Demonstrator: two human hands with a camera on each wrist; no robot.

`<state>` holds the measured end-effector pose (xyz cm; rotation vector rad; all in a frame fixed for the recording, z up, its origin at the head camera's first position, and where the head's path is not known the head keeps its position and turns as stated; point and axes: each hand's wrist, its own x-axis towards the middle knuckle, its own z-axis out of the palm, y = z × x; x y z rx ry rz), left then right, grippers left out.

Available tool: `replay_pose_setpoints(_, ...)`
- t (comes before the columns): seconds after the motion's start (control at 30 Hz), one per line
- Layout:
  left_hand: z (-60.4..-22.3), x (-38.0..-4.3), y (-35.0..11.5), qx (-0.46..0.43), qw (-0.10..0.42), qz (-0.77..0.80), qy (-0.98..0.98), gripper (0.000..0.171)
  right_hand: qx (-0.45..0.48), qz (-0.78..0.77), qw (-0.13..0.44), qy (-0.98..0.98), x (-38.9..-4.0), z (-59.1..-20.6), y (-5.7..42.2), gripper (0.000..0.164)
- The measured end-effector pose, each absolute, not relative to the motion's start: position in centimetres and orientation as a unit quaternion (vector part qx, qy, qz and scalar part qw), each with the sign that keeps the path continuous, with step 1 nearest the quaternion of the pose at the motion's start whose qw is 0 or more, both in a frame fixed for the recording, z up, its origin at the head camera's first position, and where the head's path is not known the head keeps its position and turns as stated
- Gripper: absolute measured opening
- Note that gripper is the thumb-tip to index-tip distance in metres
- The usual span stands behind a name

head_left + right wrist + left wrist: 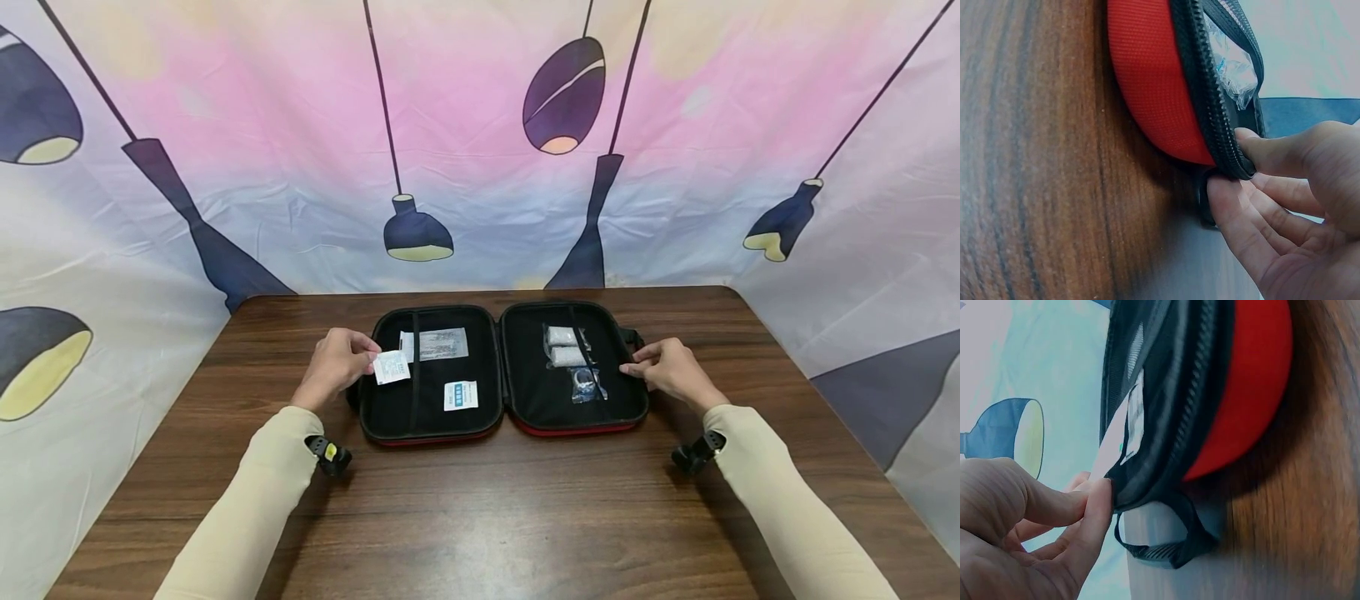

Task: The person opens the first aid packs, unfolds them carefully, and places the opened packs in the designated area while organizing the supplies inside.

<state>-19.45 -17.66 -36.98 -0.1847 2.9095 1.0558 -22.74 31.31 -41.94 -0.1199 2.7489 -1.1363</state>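
Observation:
A zippered case (525, 408) lies unfolded on the table, black inside and red outside. My left hand (330, 367) pinches a small white printed packet (392, 367) over the case's left half, its right edge close to an elastic strap (415, 408). In the left wrist view, thumb and fingers grip that packet's (1112, 440) edge beside the zipper. My right hand (675, 375) holds the rim of the right half. The right wrist view shows the thumb inside the zipper edge (1222, 119) and fingers outside, beneath it.
A longer clear-and-white packet (444, 344) and a blue-and-white packet (461, 396) lie in the left half. Wrapped white rolls (562, 336) and a clear bag with something blue (585, 386) lie in the right. A black handle loop (1172, 550) hangs off the case. A printed cloth (480, 167) stands behind the table.

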Motion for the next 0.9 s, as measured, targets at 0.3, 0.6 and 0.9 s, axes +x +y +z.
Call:
replay_pose_setpoints(0.3, -36.8, -19.8, -17.0, -0.038, 0.004, 0.286, 0.958, 0.018, -0.038, -0.379, 0.080, 0.921, -22.6, -41.9, 31.3, 0.052)
replay_pose_setpoints(0.6, -37.2, -20.2, -15.7, -0.035, 0.009, 0.279, 0.960, 0.017, -0.044, -0.377, 0.076, 0.922, -22.7, -42.0, 31.3, 0.053)
replay_pose_setpoints(0.9, -37.8, -20.8, -15.0, -0.023, 0.009, 0.272, 0.962, 0.016, -0.035, -0.384, 0.076, 0.920, -22.7, -42.1, 31.3, 0.049)
